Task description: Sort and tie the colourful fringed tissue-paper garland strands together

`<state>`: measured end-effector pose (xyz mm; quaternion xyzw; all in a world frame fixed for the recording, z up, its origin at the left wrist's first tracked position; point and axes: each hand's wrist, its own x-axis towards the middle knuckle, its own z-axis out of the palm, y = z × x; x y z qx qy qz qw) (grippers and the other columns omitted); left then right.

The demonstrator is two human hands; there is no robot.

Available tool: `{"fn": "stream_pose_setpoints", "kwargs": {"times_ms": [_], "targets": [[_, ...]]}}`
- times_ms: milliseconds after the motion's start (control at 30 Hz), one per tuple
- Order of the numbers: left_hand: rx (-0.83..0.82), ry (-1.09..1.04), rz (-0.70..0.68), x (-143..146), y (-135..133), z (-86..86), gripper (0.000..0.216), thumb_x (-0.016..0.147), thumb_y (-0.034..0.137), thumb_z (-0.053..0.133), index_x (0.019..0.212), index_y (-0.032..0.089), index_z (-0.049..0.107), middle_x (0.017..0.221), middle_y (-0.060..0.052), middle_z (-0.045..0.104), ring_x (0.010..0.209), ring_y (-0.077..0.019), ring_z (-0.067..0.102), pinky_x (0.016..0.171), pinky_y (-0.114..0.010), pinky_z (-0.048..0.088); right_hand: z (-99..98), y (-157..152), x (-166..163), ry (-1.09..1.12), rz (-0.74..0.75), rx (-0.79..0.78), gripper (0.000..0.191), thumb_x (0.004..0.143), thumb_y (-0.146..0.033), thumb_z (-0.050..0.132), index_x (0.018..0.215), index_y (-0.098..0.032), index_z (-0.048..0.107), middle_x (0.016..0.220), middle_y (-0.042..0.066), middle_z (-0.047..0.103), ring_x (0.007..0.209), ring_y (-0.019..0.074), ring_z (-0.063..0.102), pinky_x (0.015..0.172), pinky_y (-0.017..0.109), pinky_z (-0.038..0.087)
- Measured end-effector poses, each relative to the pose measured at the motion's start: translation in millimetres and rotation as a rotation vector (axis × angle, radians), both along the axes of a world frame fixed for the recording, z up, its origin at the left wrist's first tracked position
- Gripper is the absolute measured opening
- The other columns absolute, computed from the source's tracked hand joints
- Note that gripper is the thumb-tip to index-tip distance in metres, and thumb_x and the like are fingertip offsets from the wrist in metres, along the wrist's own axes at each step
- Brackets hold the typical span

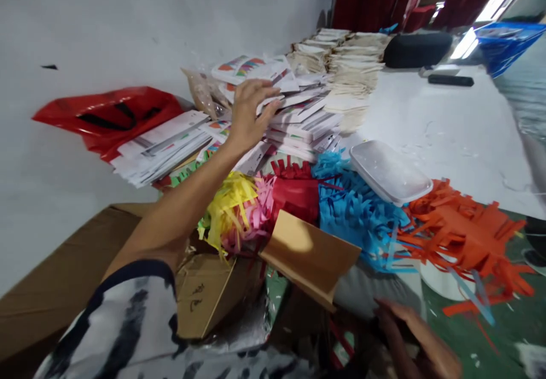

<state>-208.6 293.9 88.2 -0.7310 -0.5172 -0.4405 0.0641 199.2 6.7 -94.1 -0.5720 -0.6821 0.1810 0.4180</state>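
My left hand (252,108) reaches out over a heap of white printed cards or flat packets (302,120) by the wall. Its fingers are stretched out with the thumb apart, and I cannot tell whether they touch the top cards. Low at the right is my right hand (420,336), blurred and partly shadowed, so its fingers do not show clearly. A folded orange-tan card (311,251) lies tilted between the hands. Behind it are bundles of fringed paper strips: yellow (232,202), red (296,200), blue (358,214) and orange (469,219).
A clear plastic lid or tray (390,171) rests by the blue fringe. Further back are stacked cream paper bundles (354,66), a black case (418,49) and a dark phone-like object (451,80). At left are a red bag (111,114) and a cardboard box (205,293).
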Motion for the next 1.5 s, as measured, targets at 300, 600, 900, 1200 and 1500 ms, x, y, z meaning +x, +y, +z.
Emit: {"fn": "stream_pose_setpoints", "kwargs": {"times_ms": [300, 600, 900, 1200, 1500], "targets": [[-0.299, 0.109, -0.215, 41.2, -179.5, -63.6, 0.039, 0.098, 0.044, 0.07, 0.132, 0.026, 0.07, 0.134, -0.008, 0.073, 0.13, -0.0262, 0.061, 0.117, -0.048, 0.041, 12.1, 4.8, -10.5, 0.037, 0.033, -0.032, 0.021, 0.101, -0.039, 0.063, 0.104, -0.027, 0.08, 0.093, 0.003, 0.082, 0.079, 0.0212, 0.078, 0.067, 0.029, 0.059], [-0.546, -0.356, -0.281, 60.7, -182.5, -85.9, 0.026, 0.09, 0.044, 0.073, 0.09, 0.018, 0.073, 0.087, -0.003, 0.072, 0.082, -0.0184, 0.065, 0.078, -0.031, 0.049, 15.7, -0.2, -17.1, 0.201, 0.013, -0.169, 0.031, 0.102, -0.047, 0.059, 0.12, -0.026, 0.074, 0.105, 0.006, 0.078, 0.074, 0.0184, 0.068, 0.056, 0.028, 0.05], [-0.486, -0.846, -0.263, 43.9, -192.8, -16.7, 0.038, 0.073, 0.047, 0.09, 0.084, 0.017, 0.071, 0.071, 0.002, 0.066, 0.061, -0.0096, 0.056, 0.059, -0.02, 0.041, 1.3, 4.7, -19.8, 0.217, 0.031, -0.046, 0.032, 0.102, -0.047, 0.059, 0.112, -0.022, 0.075, 0.101, 0.008, 0.078, 0.063, 0.0168, 0.065, 0.06, 0.031, 0.053], [-0.528, -0.899, -0.286, 60.6, -228.5, 15.3, 0.036, 0.071, 0.044, 0.092, 0.085, 0.018, 0.072, 0.076, 0.0, 0.073, 0.063, -0.0117, 0.063, 0.059, -0.021, 0.047, 69.3, 11.2, -22.4, 0.331, -0.005, 0.249, 0.024, 0.103, -0.04, 0.06, 0.114, -0.025, 0.075, 0.112, 0.008, 0.074, 0.103, 0.0242, 0.07, 0.085, 0.038, 0.055], [-0.596, -0.729, -0.577, 177.8, -216.4, 21.8, 0.036, 0.073, 0.046, 0.09, 0.079, 0.017, 0.071, 0.065, 0.003, 0.062, 0.057, -0.0101, 0.053, 0.056, -0.022, 0.043, 137.3, -14.1, 19.3, 0.491, -0.116, 0.223, 0.021, 0.094, -0.044, 0.074, 0.092, -0.023, 0.07, 0.08, 0.0, 0.061, 0.07, 0.0151, 0.052, 0.064, 0.029, 0.042]]}}
